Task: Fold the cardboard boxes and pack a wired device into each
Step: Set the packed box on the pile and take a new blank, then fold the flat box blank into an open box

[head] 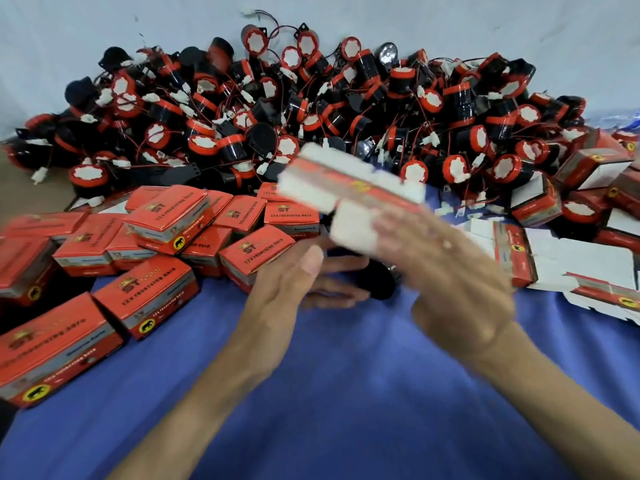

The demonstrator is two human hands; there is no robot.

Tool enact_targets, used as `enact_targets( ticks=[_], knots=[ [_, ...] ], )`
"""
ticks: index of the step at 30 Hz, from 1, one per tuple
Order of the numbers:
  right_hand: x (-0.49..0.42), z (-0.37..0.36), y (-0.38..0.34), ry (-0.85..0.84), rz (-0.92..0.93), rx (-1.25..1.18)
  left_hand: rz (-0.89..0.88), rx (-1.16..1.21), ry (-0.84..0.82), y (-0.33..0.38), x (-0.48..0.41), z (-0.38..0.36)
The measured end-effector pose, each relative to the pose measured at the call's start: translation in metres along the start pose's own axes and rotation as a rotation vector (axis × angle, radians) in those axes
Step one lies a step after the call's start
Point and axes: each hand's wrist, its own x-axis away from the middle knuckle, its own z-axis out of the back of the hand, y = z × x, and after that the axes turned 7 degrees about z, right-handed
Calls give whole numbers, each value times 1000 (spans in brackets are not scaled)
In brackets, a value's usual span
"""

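I see a blue cloth (pixel 311 393) over the near counter, and a pale wall (pixel 104 22) far behind.

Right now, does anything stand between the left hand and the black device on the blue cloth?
Nothing visible does. The black device lies past the fingertips of the left hand; the flat box in the right hand is held above them.

Red boxes (pixel 166 216), blue cloth (pixel 346 393), black-and-red devices (pixel 311 109).
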Motion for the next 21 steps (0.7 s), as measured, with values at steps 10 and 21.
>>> enact_targets(
  ticks=[10, 21],
  knots=[
    [17, -27, -40, -372, -188, -456, 246, 662, 79, -17, 3, 7],
    [32, -37, -28, -359, -587, -408, 133, -7, 241, -31, -10, 14]
  ],
)
